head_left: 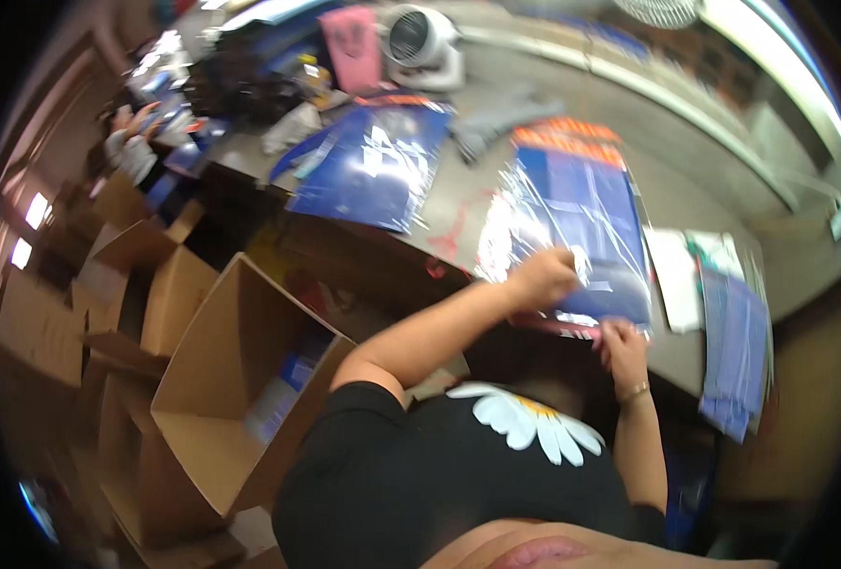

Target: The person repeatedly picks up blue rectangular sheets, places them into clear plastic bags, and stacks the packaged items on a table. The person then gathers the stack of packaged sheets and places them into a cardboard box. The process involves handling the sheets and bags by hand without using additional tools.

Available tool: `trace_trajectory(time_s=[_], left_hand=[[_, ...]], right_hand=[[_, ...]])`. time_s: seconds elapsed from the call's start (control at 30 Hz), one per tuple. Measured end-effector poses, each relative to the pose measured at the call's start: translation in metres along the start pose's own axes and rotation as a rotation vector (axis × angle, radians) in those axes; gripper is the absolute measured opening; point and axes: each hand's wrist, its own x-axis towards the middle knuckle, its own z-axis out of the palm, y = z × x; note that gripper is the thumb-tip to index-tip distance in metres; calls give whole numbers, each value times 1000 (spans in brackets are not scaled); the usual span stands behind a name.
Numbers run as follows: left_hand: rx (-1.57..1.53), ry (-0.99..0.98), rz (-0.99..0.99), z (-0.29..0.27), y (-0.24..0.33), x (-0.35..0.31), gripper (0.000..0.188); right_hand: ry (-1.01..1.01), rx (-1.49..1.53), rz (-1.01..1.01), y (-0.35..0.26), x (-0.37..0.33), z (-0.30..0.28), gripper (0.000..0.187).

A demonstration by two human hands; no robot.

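A flat blue item in a clear plastic bag (586,213) lies on the grey table in front of me, an orange strip across its far end. My left hand (545,277) is curled on top of the bag near its lower left part. Blur and glare hide what is in its fingers. My right hand (621,346) pinches the near edge of the same bag at the table's front edge, by a pinkish strip. Another blue bagged pack (378,166), also with an orange strip, lies to the left, its corner past the table edge.
An open cardboard box (197,417) with blue packs inside stands at my left, more cartons (136,294) behind it. Grey cloth (506,119), a white fan (420,43) and a pink sheet (352,47) are farther back. Blue sheets (733,346) overhang the right edge. Another person's hands (136,121) show far left.
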Motion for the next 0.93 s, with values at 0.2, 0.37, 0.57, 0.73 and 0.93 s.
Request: trace_trajectory(time_s=[0.2, 0.37, 0.57, 0.73, 0.93], left_hand=[[124, -152, -114, 3, -23, -31, 49], [229, -267, -110, 3, -4, -27, 52], [228, -324, -139, 1, -4, -21, 53], [242, -355, -148, 0, -2, -20, 57], [247, -378, -159, 2, -1, -19, 63]], right_hand=[[412, -859, -703, 44, -21, -30, 12], [465, -828, -589, 47, -31, -52, 11], [363, -976, -620, 46, -1, -81, 11], [279, -961, -648, 49, 13, -98, 12], [198, -1110, -513, 53, 22, -97, 16]])
